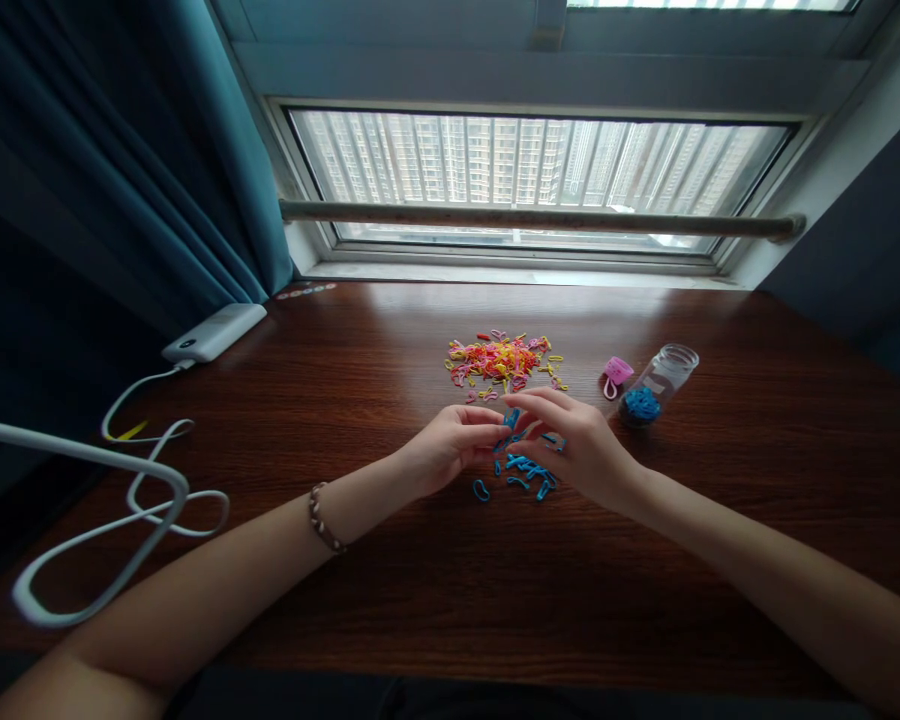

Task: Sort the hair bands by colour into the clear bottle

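My left hand [454, 445] pinches small blue bands [511, 418] between thumb and fingers. Close against it on the right, my right hand [570, 435] has its fingers curved around the same spot; whether its fingertips grip a band is too small to tell. Below the hands lie several loose blue bands [529, 468] on the brown table. Just beyond the hands is a pile of red, pink and yellow bands [501, 360]. To the right, a clear jar [667, 370] without its lid holds blue bands [641, 403], and a pink object with a loop [617, 373] lies beside it.
The brown table [360, 600] reaches to the window sill. A white power bank [216, 333] with a looping white cable [172, 480] lies at the left, by a blue curtain [195, 150]. A metal rail [525, 217] crosses the window.
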Tool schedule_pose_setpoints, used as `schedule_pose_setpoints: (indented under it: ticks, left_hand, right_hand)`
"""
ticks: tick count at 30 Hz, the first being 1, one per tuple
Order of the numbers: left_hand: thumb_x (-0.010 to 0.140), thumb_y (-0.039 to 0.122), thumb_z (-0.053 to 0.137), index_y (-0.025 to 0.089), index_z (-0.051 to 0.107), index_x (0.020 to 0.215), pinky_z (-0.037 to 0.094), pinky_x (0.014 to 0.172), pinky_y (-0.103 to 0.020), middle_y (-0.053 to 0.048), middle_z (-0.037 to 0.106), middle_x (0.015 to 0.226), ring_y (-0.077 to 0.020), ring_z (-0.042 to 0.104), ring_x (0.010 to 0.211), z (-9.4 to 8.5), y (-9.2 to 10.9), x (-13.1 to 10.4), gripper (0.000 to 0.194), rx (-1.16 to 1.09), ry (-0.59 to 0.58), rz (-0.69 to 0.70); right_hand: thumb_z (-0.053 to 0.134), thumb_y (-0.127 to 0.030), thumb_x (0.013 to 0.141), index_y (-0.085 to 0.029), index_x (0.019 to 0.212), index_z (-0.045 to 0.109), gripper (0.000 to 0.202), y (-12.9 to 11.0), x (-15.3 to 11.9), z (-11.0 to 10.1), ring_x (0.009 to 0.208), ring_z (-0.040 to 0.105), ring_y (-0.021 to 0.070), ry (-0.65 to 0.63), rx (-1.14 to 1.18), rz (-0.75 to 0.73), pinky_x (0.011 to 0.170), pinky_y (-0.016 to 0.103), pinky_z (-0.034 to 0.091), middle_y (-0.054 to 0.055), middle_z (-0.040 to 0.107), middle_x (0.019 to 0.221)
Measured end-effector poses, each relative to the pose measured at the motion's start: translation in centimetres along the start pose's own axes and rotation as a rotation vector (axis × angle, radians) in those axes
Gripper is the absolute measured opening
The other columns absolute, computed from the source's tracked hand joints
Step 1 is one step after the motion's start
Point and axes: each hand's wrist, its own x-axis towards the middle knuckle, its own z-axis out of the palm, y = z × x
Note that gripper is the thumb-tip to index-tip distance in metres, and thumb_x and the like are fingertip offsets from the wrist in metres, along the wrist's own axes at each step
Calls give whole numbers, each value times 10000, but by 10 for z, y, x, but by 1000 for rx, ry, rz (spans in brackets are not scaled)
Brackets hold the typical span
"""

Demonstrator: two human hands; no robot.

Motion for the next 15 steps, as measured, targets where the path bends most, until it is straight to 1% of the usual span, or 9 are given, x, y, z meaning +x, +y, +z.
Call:
schedule_pose_setpoints:
  ticks: [2, 5, 8, 11, 15]
  left_hand:
    - [651, 207, 704, 86, 652, 827, 487, 637, -242, -62, 654, 766, -113, 597, 647, 1, -1, -2, 220, -23, -23, -38]
    - [666, 187, 697, 88, 648, 842, 487, 614, -222, -54, 652, 740, -97, 597, 616, 2, -2, -4, 207, -50, -22, -79]
    - [679, 159, 685, 81, 653, 853, 481, 608, -196, -50, 654, 718, -74, 583, 593, 3, -2, -5, 193, -69, -11, -58]
    - [698, 132, 666, 75, 658, 874, 482, 667, -188, -67, 666, 783, -78, 595, 661, 3, -1, -4, 185, -92, -23, -20]
    - [740, 126, 626, 69, 660, 876, 474, 774, -190, -81, 669, 853, -93, 609, 766, 3, -2, -2, 152, -149, -61, -13]
  right_hand:
    - [577, -222, 765, -201, 1070, 555, 306, 1, -1, 1, 789, 589, 143, 10, -22, -7, 695, 260, 495, 79, 554, 1024]
    - [586, -228, 759, -190, 953, 613, 200, 1, -1, 2, 772, 574, 147, 44, -77, -23, 681, 261, 479, 68, 582, 916]
    - [585, -236, 761, -197, 876, 638, 132, 0, 0, 2, 745, 566, 139, 92, -93, -24, 666, 250, 467, 54, 599, 841]
    - [585, -230, 762, -195, 821, 652, 95, 0, 1, 1, 704, 564, 124, 129, -73, 6, 634, 230, 459, 43, 608, 803]
    - [582, -219, 765, -197, 779, 661, 83, 4, 2, 0, 689, 573, 123, 135, -34, 51, 632, 230, 458, 33, 626, 773]
